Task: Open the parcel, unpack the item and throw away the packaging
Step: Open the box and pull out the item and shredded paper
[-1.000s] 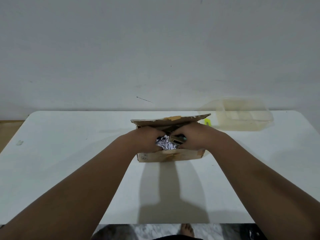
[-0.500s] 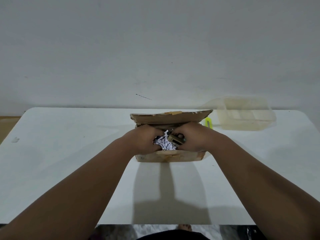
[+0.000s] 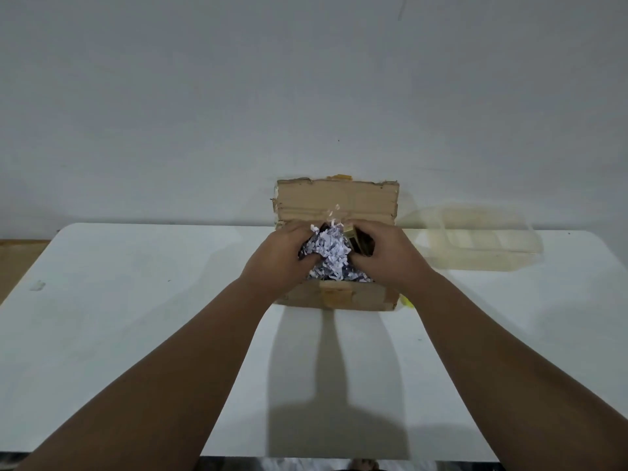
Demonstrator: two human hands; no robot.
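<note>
Inside the open cardboard parcel (image 3: 336, 294), the left hand (image 3: 277, 256) clutches shredded paper (image 3: 328, 254) while the right hand (image 3: 385, 256) grips a dark item (image 3: 358, 241); lifting hastily could scatter shreds beyond the parcel

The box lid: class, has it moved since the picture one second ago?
Yes. The cardboard lid has swung up and now stands upright against the wall, while the box rests on the table.

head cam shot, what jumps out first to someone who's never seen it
The open cardboard box at the middle of the white table, its flap upright. Both hands are inside it: the left hand in white shredded paper, the right hand around a dark item. A clear plastic tub sits behind, to the right.
</note>
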